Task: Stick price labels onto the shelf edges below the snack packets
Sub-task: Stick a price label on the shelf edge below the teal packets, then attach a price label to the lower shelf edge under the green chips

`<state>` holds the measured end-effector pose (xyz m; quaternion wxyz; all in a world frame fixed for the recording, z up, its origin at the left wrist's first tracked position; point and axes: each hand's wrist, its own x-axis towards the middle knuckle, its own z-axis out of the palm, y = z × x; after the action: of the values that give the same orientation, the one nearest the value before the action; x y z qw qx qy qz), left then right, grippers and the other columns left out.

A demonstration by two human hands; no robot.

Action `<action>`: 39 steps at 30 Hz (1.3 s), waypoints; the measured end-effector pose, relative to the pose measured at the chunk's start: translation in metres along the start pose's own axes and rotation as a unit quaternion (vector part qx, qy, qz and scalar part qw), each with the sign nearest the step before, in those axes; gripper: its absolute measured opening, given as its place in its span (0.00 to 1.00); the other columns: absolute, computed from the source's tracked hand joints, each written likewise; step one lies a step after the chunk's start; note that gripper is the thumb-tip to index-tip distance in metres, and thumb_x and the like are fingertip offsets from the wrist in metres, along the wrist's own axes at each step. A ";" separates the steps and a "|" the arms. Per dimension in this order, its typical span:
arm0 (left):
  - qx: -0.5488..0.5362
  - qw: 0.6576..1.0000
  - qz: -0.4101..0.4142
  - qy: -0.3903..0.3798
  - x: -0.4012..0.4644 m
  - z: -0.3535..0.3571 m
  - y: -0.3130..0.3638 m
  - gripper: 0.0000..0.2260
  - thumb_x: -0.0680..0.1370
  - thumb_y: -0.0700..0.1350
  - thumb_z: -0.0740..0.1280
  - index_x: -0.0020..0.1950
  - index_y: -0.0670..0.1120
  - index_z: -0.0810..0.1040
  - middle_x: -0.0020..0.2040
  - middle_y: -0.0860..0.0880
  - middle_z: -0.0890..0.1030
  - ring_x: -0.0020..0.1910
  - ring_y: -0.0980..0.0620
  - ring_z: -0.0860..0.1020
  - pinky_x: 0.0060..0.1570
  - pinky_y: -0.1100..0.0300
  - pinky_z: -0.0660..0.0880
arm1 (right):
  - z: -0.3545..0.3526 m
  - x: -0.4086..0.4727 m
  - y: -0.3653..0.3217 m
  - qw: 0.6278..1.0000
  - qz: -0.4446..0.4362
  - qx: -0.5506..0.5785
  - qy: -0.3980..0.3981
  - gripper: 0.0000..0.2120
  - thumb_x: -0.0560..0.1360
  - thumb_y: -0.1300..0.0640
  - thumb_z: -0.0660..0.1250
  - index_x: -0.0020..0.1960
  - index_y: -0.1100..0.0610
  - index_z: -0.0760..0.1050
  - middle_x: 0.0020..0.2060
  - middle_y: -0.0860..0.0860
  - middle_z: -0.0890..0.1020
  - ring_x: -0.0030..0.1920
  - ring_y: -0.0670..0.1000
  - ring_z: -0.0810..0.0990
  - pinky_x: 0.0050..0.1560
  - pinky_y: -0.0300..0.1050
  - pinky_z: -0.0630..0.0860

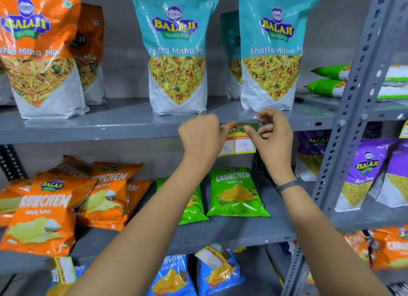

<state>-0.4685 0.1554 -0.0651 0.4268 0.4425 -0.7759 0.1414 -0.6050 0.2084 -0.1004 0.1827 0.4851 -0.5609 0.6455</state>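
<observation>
I see left hand [202, 137] and right hand [272, 133] fingers pinched on price label [239, 142], pressed against shelf edge [110, 131] below teal Khatta Mitha packet [270, 50].

label [239, 142] on shelf edge [110, 131] | below right packet [272, 53] | hands either side, left [202, 139], right [272, 137]

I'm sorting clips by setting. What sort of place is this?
Most likely a small shop or stockroom: grey metal shelving holds branded snack packets, and both hands press a price label onto a shelf edge.
</observation>
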 end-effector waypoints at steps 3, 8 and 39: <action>-0.017 0.999 -0.029 -0.006 -0.022 0.010 -0.015 0.26 0.73 0.67 0.60 0.32 0.45 0.76 0.34 0.41 0.83 0.35 0.39 0.81 0.28 0.61 0.60 | 0.000 -0.036 0.007 0.998 -0.002 -0.008 0.057 0.17 0.72 0.54 0.72 0.57 0.56 0.71 0.49 0.51 0.73 0.41 0.49 0.76 0.41 0.40 0.73; -0.074 0.992 -0.064 -0.078 -0.103 0.052 -0.051 0.25 0.76 0.63 0.59 0.32 0.44 0.76 0.32 0.40 0.83 0.36 0.37 0.81 0.29 0.57 0.68 | 0.004 -0.126 0.041 0.991 0.096 0.012 0.093 0.11 0.75 0.56 0.67 0.56 0.55 0.72 0.49 0.55 0.76 0.41 0.51 0.77 0.42 0.39 0.74; -0.004 0.899 0.151 -0.412 -0.255 0.176 -0.083 0.11 0.79 0.47 0.59 0.46 0.44 0.79 0.45 0.45 0.83 0.48 0.42 0.80 0.35 0.56 0.73 | 0.022 -0.302 0.136 0.879 0.413 -0.105 -0.214 0.07 0.74 0.57 0.69 0.38 0.58 0.76 0.37 0.56 0.84 0.39 0.55 0.80 0.39 0.49 0.77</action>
<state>-0.4338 0.1471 -0.3840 0.0447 0.3374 -0.9403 0.0064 -0.5621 0.2406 -0.4281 -0.1749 0.3135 -0.8003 0.4804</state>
